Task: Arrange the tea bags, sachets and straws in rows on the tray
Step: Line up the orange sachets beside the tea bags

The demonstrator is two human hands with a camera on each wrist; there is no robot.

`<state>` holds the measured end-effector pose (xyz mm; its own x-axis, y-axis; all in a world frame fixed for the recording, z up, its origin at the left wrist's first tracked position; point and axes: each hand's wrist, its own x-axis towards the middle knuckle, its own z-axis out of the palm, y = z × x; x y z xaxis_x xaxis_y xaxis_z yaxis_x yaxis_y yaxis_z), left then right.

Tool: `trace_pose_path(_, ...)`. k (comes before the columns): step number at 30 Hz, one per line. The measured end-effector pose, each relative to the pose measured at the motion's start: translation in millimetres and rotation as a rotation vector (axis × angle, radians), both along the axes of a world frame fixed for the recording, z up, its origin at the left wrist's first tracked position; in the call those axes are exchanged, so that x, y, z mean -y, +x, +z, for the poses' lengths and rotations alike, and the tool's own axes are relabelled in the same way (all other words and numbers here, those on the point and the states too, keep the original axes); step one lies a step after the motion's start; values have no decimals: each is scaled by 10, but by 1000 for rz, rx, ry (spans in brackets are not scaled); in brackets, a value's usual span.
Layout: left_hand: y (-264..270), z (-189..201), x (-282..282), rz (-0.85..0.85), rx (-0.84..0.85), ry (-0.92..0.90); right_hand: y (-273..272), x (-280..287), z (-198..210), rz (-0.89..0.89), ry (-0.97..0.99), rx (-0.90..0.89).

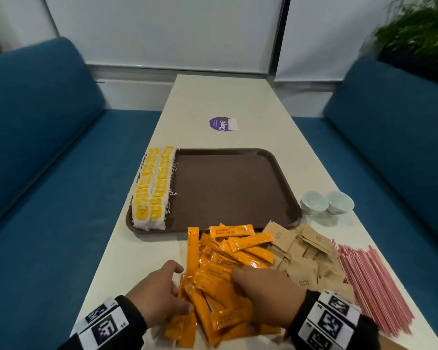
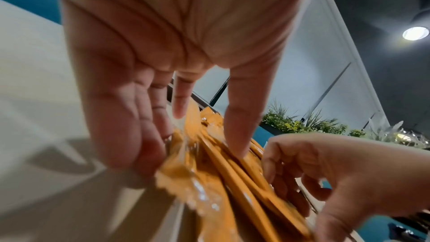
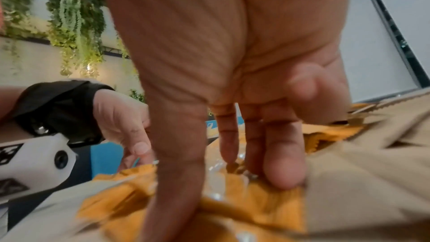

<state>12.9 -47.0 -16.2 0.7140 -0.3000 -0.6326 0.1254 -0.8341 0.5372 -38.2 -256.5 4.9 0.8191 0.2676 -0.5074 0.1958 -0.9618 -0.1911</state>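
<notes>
While two rows of yellow-tagged white tea bags (image 1: 152, 188) already sat along the left side of the brown plastic tray (image 1: 233, 183), both hands were down in the loose heap of glossy orange coffee sachets (image 1: 220, 276) in front of it. Left hand (image 1: 159, 294) and right hand (image 1: 268, 286) had fingers curled round the sachets from either side. Those wrappers looked slippery — a loose squeeze could fan some into the brown paper sachets (image 1: 304, 258) or pink straws (image 1: 372, 281).

Brown rectangular plastic tray (image 1: 228, 188), frame centre: two rows of yellow-labelled white tea bags (image 1: 153, 190) along its left edge. Below it, heaped orange stick sachets (image 1: 225, 261), brown paper sachets (image 1: 301, 256); pink straws (image 1: 372, 284) lower right.
</notes>
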Motion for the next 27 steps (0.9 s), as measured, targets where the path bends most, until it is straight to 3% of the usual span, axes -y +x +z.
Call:
trace_pose_path(4,-23,9,86,44,13,-38,76,-97,-31,-103,52,82)
trace_pose_path(14,28,-109,269,191,23,-214,226,-288,-94,-291,184,65)
trace_pose_path(21,65,-179,335,277,103,-213,248,-339,-57,-296,229,92)
trace_pose_path(27,78,-153,257,288,92,-253,280,-115,84,-227,111,307)
